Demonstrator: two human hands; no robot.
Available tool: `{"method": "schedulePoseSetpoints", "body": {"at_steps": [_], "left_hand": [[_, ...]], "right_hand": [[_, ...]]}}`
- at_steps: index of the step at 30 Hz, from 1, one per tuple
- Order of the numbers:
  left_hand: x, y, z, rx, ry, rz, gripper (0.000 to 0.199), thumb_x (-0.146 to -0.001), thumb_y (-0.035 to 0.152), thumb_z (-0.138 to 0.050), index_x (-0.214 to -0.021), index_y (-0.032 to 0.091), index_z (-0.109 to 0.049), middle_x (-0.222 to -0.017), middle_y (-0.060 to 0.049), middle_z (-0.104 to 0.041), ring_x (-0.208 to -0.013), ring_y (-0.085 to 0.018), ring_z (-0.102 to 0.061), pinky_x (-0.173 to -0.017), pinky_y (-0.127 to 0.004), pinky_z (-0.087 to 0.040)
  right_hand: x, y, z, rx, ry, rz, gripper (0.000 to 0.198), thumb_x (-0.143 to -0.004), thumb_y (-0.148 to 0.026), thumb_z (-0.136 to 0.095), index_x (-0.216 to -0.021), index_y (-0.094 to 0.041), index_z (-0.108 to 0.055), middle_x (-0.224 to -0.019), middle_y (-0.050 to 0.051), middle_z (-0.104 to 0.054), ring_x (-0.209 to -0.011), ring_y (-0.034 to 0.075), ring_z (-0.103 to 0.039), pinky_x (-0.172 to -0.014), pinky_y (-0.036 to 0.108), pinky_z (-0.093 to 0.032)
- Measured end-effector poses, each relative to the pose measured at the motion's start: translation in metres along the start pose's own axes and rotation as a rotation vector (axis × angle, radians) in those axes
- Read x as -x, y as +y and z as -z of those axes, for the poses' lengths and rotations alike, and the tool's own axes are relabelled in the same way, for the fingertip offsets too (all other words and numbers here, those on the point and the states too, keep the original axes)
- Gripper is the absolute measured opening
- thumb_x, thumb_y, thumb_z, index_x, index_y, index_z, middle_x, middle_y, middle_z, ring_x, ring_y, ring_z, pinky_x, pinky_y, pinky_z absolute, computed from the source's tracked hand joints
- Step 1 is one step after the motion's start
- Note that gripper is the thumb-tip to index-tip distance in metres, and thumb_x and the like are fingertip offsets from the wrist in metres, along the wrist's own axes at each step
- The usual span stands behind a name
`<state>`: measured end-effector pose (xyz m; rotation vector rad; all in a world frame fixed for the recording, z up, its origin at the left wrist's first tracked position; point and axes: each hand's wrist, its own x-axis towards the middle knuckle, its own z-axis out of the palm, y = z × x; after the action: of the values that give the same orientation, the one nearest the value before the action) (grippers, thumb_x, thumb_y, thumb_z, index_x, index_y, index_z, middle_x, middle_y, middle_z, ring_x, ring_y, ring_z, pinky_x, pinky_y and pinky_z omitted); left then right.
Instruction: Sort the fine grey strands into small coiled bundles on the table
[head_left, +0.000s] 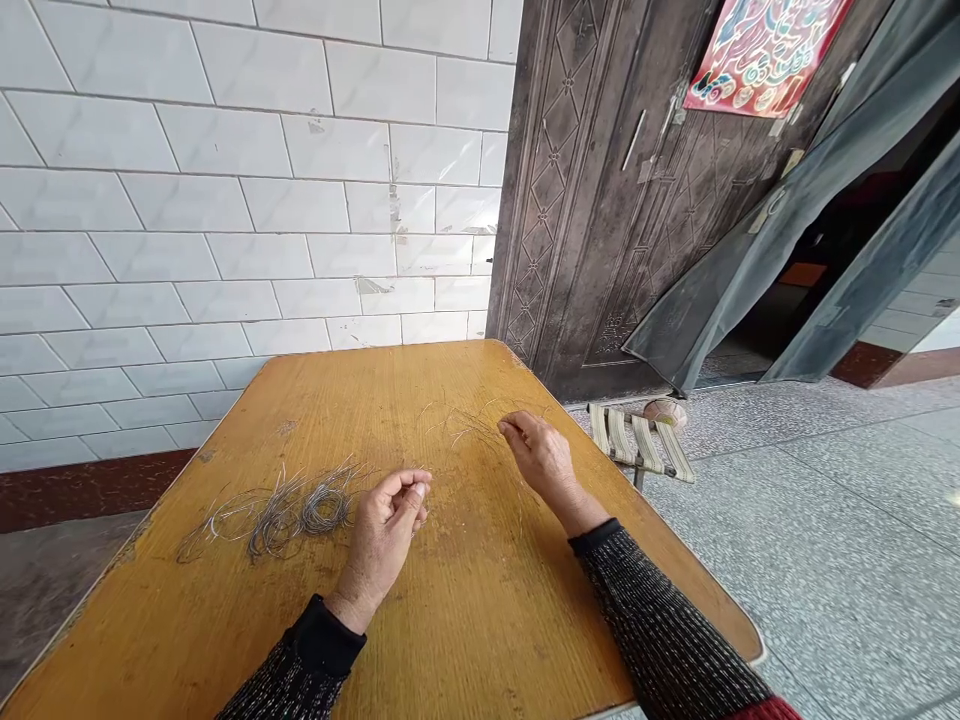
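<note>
Over the middle of the wooden table point(450, 640), my left hand point(386, 535) is closed in a pinch, thumb against fingertips; whatever is between them is too small to make out. Farther right, my right hand point(544, 460) is closed, its fingertips pinching thin wire point(474, 425). Fine loose strands spread from those fingertips to the left, just above or on the tabletop; which of the two I cannot tell. Left of my left hand lies a tangled bunch of grey wire coils point(324, 508), with lighter loops at its far left.
The table's far edge meets a white tiled wall point(247, 200). Beyond the right edge, a folding stool point(641, 440) with woven straps stands on the speckled floor point(840, 520). A dark carved door point(585, 200) and a hanging grey curtain point(757, 250) are behind it.
</note>
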<state>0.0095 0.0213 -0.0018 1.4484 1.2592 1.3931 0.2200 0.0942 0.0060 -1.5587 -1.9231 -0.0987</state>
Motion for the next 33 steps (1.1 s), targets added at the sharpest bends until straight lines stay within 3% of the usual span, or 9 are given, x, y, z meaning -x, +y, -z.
{"method": "schedulePoseSetpoints", "body": {"at_steps": [6,10,13,17,22,24,26,29,33], "left_hand": [[-0.006,0.005,0.012,-0.177,0.188,-0.339,0.025,-0.079,0.025,-0.053,-0.102,0.023,-0.063,-0.113,-0.009,-0.057,-0.095,-0.019,-0.057,-0.069,-0.027,-0.050],[-0.004,0.012,0.011,-0.217,0.131,-0.404,0.029,-0.078,0.023,-0.055,-0.105,0.024,-0.064,-0.114,-0.009,-0.061,-0.101,-0.021,-0.057,-0.085,-0.033,-0.046],[-0.001,0.012,0.009,-0.224,0.058,-0.371,0.022,-0.076,0.023,-0.057,-0.094,0.023,-0.069,-0.093,-0.009,-0.069,-0.086,-0.021,-0.063,-0.082,-0.034,-0.047],[-0.001,0.011,0.009,-0.134,0.038,-0.230,0.016,-0.075,0.026,-0.058,-0.084,0.020,-0.069,-0.072,-0.005,-0.068,-0.058,-0.015,-0.062,-0.060,-0.028,-0.050],[-0.010,0.008,0.013,0.333,0.119,0.095,0.014,-0.070,0.025,-0.065,-0.080,0.014,-0.067,-0.070,-0.003,-0.068,-0.061,-0.013,-0.063,-0.056,-0.024,-0.051],[-0.013,0.006,0.014,0.554,0.107,0.210,0.014,-0.067,0.021,-0.068,-0.078,0.013,-0.066,-0.074,-0.005,-0.069,-0.067,-0.013,-0.065,-0.059,-0.022,-0.052],[-0.014,0.003,0.012,0.724,0.095,0.306,0.011,-0.065,0.015,-0.069,-0.075,0.012,-0.066,-0.077,-0.006,-0.070,-0.073,-0.013,-0.066,-0.061,-0.020,-0.053],[-0.010,0.001,0.006,0.829,0.072,0.389,0.008,-0.067,0.011,-0.068,-0.075,0.013,-0.067,-0.082,-0.006,-0.071,-0.078,-0.013,-0.067,-0.065,-0.017,-0.053],[-0.003,0.003,-0.002,0.860,0.037,0.435,0.008,-0.068,0.011,-0.069,-0.075,0.013,-0.068,-0.085,-0.006,-0.071,-0.082,-0.013,-0.066,-0.066,-0.016,-0.052]], "right_hand": [[0.003,-0.003,0.028,-0.089,0.101,0.405,0.024,-0.091,-0.028,-0.040,-0.085,-0.018,-0.060,-0.091,0.006,-0.064,-0.086,0.017,-0.054,-0.077,0.027,-0.039],[0.009,-0.016,0.042,-0.022,0.228,0.496,0.019,-0.091,-0.025,-0.042,-0.085,-0.019,-0.059,-0.090,0.006,-0.063,-0.082,0.016,-0.052,-0.080,0.032,-0.040],[0.017,-0.025,0.042,-0.006,0.323,0.536,0.014,-0.089,-0.020,-0.044,-0.088,-0.020,-0.058,-0.089,0.004,-0.064,-0.084,0.015,-0.053,-0.085,0.034,-0.039],[0.026,-0.033,0.039,-0.010,0.477,0.504,0.012,-0.086,-0.019,-0.049,-0.094,-0.023,-0.057,-0.097,0.005,-0.063,-0.096,0.017,-0.053,-0.090,0.036,-0.040],[0.025,-0.031,0.036,-0.185,0.693,0.289,0.024,-0.083,-0.020,-0.052,-0.107,-0.022,-0.053,-0.110,0.010,-0.057,-0.107,0.022,-0.050,-0.091,0.042,-0.040],[0.021,-0.030,0.028,-0.366,0.599,0.159,0.020,-0.083,-0.022,-0.049,-0.101,-0.019,-0.056,-0.105,0.011,-0.059,-0.101,0.022,-0.054,-0.086,0.040,-0.043],[0.020,-0.031,0.015,-0.625,0.281,0.030,0.015,-0.082,-0.026,-0.047,-0.090,-0.018,-0.059,-0.085,0.007,-0.063,-0.076,0.017,-0.060,-0.070,0.033,-0.048],[0.024,-0.044,-0.004,-1.052,-0.161,-0.206,0.017,-0.076,-0.031,-0.053,-0.081,-0.016,-0.058,-0.065,0.000,-0.059,-0.049,0.009,-0.053,-0.049,0.024,-0.044],[0.034,-0.064,-0.011,-1.350,-0.271,-0.266,0.021,-0.068,-0.035,-0.064,-0.076,-0.017,-0.061,-0.060,-0.003,-0.056,-0.050,0.007,-0.051,-0.048,0.020,-0.042]]}}
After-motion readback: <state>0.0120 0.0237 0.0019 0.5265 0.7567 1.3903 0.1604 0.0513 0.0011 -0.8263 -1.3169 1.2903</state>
